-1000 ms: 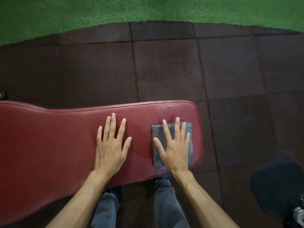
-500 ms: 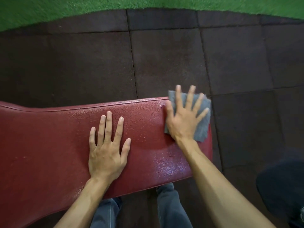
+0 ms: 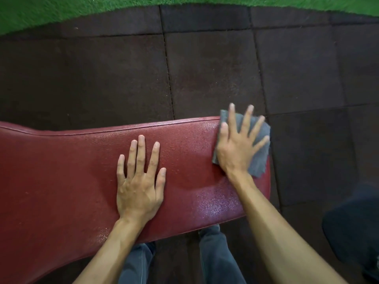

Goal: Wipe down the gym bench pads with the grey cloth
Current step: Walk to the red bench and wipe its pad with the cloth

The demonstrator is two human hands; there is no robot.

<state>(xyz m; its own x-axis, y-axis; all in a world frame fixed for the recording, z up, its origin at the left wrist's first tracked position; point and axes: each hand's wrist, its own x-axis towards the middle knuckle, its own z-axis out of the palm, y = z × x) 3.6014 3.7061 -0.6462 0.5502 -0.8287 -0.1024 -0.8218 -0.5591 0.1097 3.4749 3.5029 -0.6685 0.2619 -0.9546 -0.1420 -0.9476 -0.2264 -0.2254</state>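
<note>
A long red bench pad [image 3: 61, 181] runs across the lower half of the view, its right end rounded. My right hand [image 3: 238, 148] lies flat with spread fingers on the grey cloth [image 3: 260, 160], pressing it onto the pad's far right corner; the cloth overhangs the far edge. My left hand [image 3: 139, 185] rests flat on the middle of the pad, fingers apart, holding nothing. A damp sheen [image 3: 215, 203] shows on the pad near the right end, below my right wrist.
Dark rubber floor tiles [image 3: 205, 74] surround the bench, with green turf [image 3: 61, 11] along the far edge. My legs in grey trousers [image 3: 213, 257] stand at the near side of the bench. A dark rounded object [image 3: 354, 228] sits at the lower right.
My right hand slid the cloth from the near right part of the pad away from me to the far right corner. The left hand stayed flat in place.
</note>
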